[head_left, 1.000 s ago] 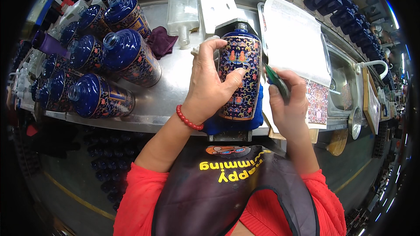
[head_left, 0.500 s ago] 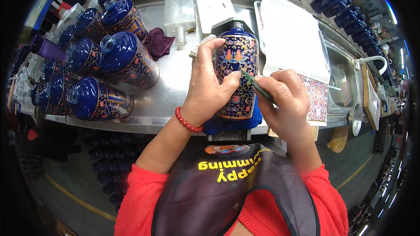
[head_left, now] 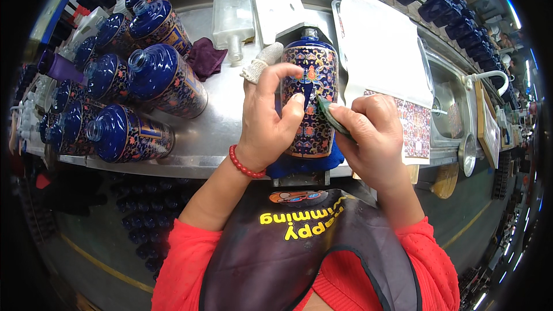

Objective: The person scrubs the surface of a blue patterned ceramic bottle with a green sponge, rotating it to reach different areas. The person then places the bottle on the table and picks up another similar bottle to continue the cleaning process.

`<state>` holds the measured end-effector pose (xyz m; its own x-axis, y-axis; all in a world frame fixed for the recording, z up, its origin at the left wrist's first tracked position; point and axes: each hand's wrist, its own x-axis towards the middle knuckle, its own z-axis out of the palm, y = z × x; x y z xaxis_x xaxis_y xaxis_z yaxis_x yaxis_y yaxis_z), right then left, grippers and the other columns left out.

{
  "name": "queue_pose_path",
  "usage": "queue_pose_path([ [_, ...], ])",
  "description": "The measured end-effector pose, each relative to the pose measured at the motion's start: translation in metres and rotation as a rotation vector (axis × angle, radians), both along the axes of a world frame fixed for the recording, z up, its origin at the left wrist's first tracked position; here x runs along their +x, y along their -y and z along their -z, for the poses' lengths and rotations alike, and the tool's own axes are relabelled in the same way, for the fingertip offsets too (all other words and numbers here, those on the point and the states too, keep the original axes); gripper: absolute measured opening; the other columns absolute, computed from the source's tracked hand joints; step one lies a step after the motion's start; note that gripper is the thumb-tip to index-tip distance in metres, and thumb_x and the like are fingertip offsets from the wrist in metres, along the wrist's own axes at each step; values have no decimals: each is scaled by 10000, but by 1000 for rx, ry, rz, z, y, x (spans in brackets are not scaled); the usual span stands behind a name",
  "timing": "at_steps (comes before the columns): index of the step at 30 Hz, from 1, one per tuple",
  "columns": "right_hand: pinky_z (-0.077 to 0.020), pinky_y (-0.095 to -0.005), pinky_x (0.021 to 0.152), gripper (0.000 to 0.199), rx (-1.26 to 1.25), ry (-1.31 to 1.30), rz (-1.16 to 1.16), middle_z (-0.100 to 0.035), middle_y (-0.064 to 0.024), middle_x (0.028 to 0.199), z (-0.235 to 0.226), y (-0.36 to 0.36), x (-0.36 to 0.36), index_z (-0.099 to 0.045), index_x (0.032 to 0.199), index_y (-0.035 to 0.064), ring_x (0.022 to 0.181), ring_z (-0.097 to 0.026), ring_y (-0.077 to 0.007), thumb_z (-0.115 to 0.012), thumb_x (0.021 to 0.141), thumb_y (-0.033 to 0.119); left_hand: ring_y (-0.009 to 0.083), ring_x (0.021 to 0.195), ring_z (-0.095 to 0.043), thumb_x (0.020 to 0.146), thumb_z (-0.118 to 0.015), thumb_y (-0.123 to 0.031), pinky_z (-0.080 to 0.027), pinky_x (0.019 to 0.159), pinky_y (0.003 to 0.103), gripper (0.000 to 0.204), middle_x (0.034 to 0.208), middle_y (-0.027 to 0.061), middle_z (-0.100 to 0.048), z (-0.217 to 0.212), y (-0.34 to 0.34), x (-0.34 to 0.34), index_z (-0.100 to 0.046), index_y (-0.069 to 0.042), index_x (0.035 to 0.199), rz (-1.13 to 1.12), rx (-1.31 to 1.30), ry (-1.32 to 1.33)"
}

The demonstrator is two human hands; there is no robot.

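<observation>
A dark blue glass bottle with a flowered, gold-edged pattern lies tilted in front of me, its clear neck pointing away, on a blue cloth and a dark support. My left hand, with a red bead bracelet, is at the bottle's left side. Its bent index finger and thumb touch the patterned face; the other fingers are mostly hidden. My right hand pinches a flat, dark green scraper-like piece, its tip against the pattern's middle. A plain blue patch shows between the thumb and that tip.
Several patterned blue bottles crowd the left, near a purple cloth. A whitish knitted bundle lies behind my left hand. Beyond are a clear bottle and white sheet. Patterned sheets and a sink are right.
My left index finger has come off the bottle's upper left edge and bent down onto the pattern. The green piece has turned, showing more of its flat face, and shifted slightly lower.
</observation>
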<state>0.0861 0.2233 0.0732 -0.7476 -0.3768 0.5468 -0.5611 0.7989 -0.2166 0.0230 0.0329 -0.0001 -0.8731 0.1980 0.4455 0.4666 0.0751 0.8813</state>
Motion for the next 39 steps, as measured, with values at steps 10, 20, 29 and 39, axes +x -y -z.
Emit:
queue_pose_path([
  [10, -437, -401, 732, 462, -10, -50, -19, -556, -55, 885, 2, 0, -1, -726, 1093, 84, 800, -558, -262, -793, 641, 14, 425, 1275, -527, 789, -680, -79, -230, 1191, 579, 346, 1271, 207, -653, 5, 4, 4, -744, -124, 1127, -199, -235, -475],
  [20, -442, -420, 769, 469, 20, -40, 1, -569, -57, 897, -2, 3, -1, -729, 1106, 88, 818, -560, -272, -792, 647, 18, 428, 1261, -528, 797, -677, -83, -248, 1183, 573, 324, 1244, 212, -653, 7, 6, 4, -736, -100, 1114, -192, -213, -446],
  [29, -469, -360, 666, 414, -35, -44, 19, -590, -61, 845, -9, -6, -11, -750, 1022, 61, 778, -582, -246, -822, 632, -56, 428, 1261, -530, 788, -696, -75, -240, 1185, 573, 345, 1243, 203, -671, 6, 7, 12, -762, -128, 1122, -168, -222, -424],
  [39, -423, -377, 791, 218, 94, 67, -118, -590, -2, 864, -33, -19, -41, -718, 974, 150, 842, -577, -229, -781, 771, 101, 415, 1280, -524, 776, -699, -71, -226, 1195, 572, 289, 1308, 222, -659, 4, 9, 22, -777, -110, 1052, -105, -207, -388],
])
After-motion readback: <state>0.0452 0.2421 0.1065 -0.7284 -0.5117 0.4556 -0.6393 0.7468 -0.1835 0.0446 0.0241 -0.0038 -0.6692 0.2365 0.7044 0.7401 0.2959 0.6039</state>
